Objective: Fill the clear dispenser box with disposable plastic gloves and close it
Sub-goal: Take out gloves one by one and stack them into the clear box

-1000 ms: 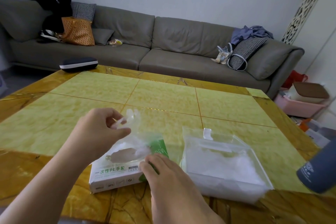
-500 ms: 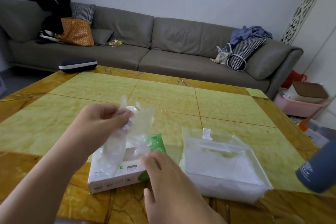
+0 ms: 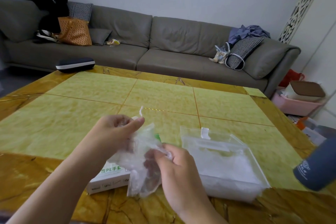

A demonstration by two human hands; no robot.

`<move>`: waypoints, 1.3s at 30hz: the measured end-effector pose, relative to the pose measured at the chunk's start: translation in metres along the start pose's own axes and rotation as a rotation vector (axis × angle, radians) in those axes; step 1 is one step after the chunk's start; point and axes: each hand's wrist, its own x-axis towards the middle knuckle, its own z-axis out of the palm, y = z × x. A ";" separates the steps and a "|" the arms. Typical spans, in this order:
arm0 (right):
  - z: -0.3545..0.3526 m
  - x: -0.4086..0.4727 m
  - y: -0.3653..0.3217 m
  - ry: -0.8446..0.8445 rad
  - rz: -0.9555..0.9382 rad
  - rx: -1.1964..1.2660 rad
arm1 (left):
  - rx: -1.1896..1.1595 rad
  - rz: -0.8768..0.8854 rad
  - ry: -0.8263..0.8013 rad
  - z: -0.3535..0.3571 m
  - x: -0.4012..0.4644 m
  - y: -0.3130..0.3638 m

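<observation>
Pinching a clear plastic glove (image 3: 140, 152) between my left hand (image 3: 112, 132) at its top and my right hand (image 3: 172, 162) lower down, I hold it above the white-and-green glove carton (image 3: 109, 178) — the clear dispenser box (image 3: 223, 162) sits just right, lid closed.

Glove carton (image 3: 109, 178) lies left of dispenser box (image 3: 227, 165) on table (image 3: 91, 100).

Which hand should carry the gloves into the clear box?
Right hand: it already grips the clear plastic gloves and is next to the clear plastic dispenser box; left hand is farther.
</observation>
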 end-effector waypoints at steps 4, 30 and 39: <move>-0.020 0.006 0.000 0.135 -0.030 -0.043 | 0.157 0.001 0.131 -0.008 0.008 -0.005; -0.106 0.012 -0.026 0.034 0.095 0.690 | -0.040 -0.067 -0.254 0.029 -0.031 0.022; -0.111 0.017 -0.015 0.254 0.101 0.427 | -0.320 -0.008 -0.184 0.034 -0.025 0.011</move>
